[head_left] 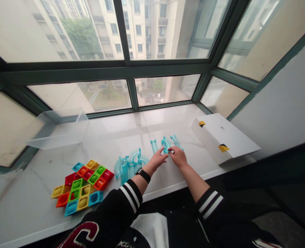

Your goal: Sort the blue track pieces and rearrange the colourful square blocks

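Several translucent blue toy track pieces lie on the white marble sill. My left hand (158,161), with a dark watch on its wrist, has its fingers closed at the near end of a curved track piece (165,141). From the other side my right hand (178,156) pinches the same end, its fingertips close to those of my left hand. A straight track piece (154,146) lies just left of the curved one, and another track piece (175,140) rests beyond my right hand. Beside my left wrist is a loose pile of blue track pieces (128,167). Fingers partly hide the gripped end.
Colourful square pop-up pieces (83,186) lie joined at the left. A clear plastic bin (61,132) stands at the back left against the window. At the right is a white box (224,136) with yellow-and-black tape tabs. The sill's front edge (173,187) runs below my forearms.
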Demonstrator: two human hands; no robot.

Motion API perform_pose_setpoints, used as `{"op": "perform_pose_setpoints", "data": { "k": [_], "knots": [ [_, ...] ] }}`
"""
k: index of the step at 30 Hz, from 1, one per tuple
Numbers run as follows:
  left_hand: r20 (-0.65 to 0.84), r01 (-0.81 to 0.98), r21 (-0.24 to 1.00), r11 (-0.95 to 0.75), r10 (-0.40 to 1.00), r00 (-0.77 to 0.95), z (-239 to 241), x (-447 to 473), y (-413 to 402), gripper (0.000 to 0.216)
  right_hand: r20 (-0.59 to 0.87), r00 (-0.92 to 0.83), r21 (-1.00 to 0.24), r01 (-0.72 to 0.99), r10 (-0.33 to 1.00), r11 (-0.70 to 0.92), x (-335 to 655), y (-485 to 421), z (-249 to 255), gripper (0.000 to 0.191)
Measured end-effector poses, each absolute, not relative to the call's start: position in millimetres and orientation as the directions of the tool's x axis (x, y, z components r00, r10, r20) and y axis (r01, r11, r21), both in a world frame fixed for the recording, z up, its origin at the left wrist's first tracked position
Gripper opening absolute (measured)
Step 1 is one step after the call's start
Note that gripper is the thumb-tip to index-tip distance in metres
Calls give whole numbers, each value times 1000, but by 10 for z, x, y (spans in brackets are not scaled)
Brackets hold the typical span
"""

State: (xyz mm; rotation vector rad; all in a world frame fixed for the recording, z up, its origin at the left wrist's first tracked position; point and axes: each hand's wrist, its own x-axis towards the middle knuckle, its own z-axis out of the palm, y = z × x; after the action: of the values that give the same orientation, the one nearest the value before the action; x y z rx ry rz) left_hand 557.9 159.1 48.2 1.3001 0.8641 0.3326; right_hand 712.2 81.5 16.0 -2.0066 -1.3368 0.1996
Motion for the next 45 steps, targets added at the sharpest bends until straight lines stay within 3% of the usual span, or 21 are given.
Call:
{"op": "perform_pose_setpoints", "data": {
  "k": [36,45],
  "knots": [
    [-392,328,917,225,647,653,378,5604,1591,86,215,445,-578,776,869,-254,7112,794,11,17],
    [-377,316,924,214,649,661,420,5571,1590,81,205,438,-588,770,875,-248,7112,770,22,26]
  ]
}}
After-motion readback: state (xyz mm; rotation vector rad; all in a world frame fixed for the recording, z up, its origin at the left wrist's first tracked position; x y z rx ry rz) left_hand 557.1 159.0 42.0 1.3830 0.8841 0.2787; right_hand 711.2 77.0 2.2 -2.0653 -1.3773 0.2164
